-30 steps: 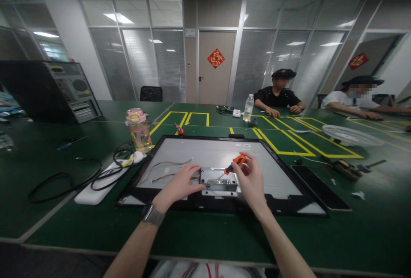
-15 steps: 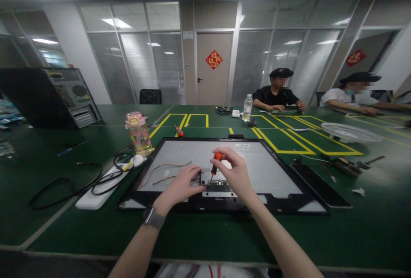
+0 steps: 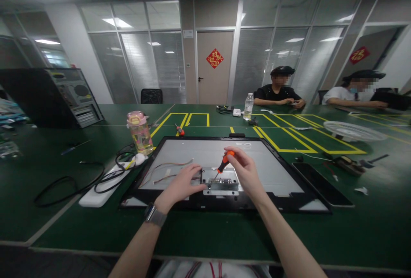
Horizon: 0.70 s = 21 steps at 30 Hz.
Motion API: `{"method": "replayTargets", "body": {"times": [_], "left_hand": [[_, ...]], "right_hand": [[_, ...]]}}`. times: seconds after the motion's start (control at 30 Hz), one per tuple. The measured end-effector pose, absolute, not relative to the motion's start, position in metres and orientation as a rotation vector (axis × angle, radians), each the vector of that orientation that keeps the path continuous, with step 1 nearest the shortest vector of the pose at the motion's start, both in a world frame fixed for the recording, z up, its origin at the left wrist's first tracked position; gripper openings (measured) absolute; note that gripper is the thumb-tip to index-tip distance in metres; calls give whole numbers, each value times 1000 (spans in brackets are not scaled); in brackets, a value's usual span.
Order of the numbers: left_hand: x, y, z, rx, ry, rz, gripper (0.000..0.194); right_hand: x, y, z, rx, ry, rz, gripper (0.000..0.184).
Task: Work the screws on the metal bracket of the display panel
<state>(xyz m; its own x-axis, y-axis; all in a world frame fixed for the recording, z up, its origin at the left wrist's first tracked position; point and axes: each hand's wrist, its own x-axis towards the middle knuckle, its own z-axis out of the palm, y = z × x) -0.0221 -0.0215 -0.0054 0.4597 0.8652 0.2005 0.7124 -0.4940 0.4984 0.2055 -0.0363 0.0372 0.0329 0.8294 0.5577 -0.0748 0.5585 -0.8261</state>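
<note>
A flat display panel (image 3: 269, 167) with a grey back and black frame lies in front of me. On its lower middle sits a silver metal bracket (image 3: 226, 191). My left hand (image 3: 183, 184) grips the bracket's left end, thumb at the front corner and fingers behind. Pinched by its orange end in my right hand (image 3: 247, 169) is a black-and-orange screwdriver (image 3: 222, 166). It tilts, its shaft pointing down-left to the bracket near my left thumb. Whether the tip touches a screw is too small to tell. Thin wires (image 3: 167, 164) lie left of the bracket.
Left of the panel are a white power strip (image 3: 102, 188) with black cables and a pink bottle (image 3: 140, 134). A black phone-like slab (image 3: 321, 184) lies on the right. Farther off stand a water bottle (image 3: 248, 107) and an open computer case (image 3: 48, 98). Two people sit across the table.
The screwdriver has gone from nearly upright to leaning right, as my right hand moved slightly right. My left hand stays at the bracket. The view has shifted slightly.
</note>
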Motion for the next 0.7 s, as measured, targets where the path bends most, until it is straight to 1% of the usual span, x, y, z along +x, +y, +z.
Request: {"method": "replayTargets", "body": {"times": [0.1, 0.4, 0.53, 0.7], "left_hand": [[-22, -23, -4, 2354, 1349, 623, 58], [-22, -20, -7, 2364, 1343, 634, 59], [-22, -21, -6, 2369, 1340, 628, 58], [-21, -21, -6, 2379, 1342, 615, 61]], "right_hand": [[208, -36, 37, -691, -1369, 851, 25], [210, -38, 39, -630, -1455, 879, 32], [211, -35, 36, -673, -1471, 817, 32], [211, -35, 34, -756, -1492, 659, 31]]}}
